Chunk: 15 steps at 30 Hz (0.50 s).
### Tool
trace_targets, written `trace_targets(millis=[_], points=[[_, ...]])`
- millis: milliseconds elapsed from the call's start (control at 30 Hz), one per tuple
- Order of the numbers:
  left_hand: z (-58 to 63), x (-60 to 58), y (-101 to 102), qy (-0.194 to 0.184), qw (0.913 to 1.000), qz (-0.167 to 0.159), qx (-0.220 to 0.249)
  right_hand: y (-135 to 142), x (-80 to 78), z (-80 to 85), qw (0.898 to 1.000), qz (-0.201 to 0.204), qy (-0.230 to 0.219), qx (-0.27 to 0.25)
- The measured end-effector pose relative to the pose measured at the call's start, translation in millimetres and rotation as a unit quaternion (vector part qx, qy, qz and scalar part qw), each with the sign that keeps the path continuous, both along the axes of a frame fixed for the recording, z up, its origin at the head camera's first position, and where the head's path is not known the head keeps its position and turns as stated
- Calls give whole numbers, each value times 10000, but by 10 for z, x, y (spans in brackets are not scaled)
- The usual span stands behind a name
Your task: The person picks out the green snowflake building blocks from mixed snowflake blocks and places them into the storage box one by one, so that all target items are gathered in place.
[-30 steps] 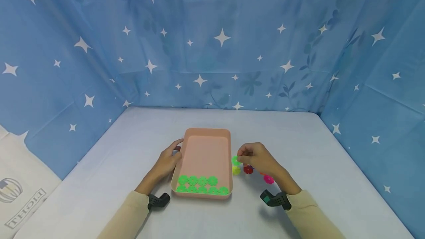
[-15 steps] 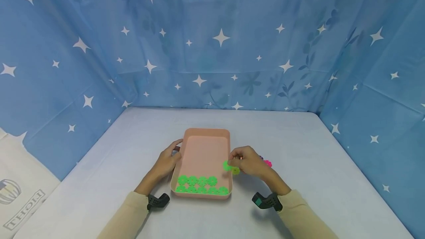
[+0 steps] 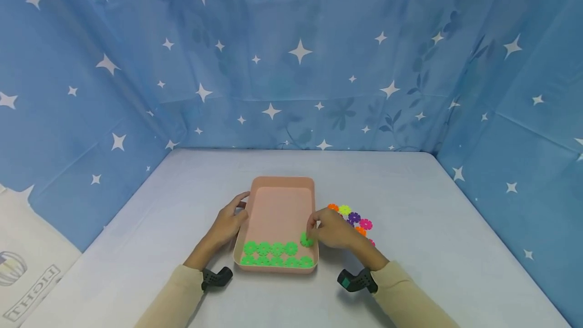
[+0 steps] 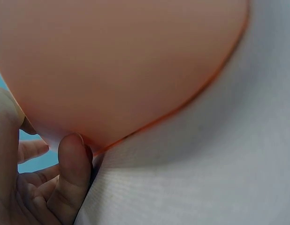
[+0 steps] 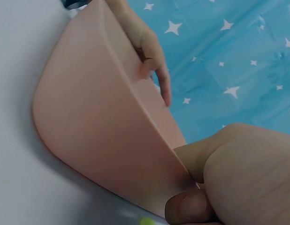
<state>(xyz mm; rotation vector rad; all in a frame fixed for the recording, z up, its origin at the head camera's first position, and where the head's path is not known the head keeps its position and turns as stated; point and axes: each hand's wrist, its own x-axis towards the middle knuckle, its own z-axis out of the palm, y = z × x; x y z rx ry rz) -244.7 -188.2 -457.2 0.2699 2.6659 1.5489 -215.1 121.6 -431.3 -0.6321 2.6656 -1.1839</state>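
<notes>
A pink rectangular tray (image 3: 282, 201) sits on the grey table, with several green flower-shaped discs (image 3: 273, 254) lined up in rows along its near end. My right hand (image 3: 330, 229) reaches over the tray's right rim and pinches one more green disc (image 3: 306, 240) just above those rows. My left hand (image 3: 232, 219) grips the tray's left rim, thumb over the edge. In the left wrist view the tray's outer wall (image 4: 126, 65) fills the frame with my fingers (image 4: 72, 164) against it. The right wrist view shows the tray wall (image 5: 103, 140) and my left hand (image 5: 145, 42) on the far rim.
A cluster of loose discs in orange, yellow, purple and pink (image 3: 352, 219) lies on the table right of the tray, behind my right hand. Blue star-patterned cloth walls in the table on three sides. A white bag with lettering (image 3: 27, 277) lies at the far left.
My right hand has carried a green disc from the loose pile leftward over the tray's right rim and down toward the green rows. The left hand has stayed on the rim.
</notes>
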Motion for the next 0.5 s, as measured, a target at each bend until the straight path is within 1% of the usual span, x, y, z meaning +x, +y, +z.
trace_targets(millis=[100,333,500], points=[[5,5,7,45,9999,9,-114,-19,2,-14,9998,34,44,187],[20,-19,8,66,9999,-12,-148,-69,-2,-20,9987,140,59,477],[-2,7,18,12,9996,92,-253,-85,33,-19,9984,188,-74,532]])
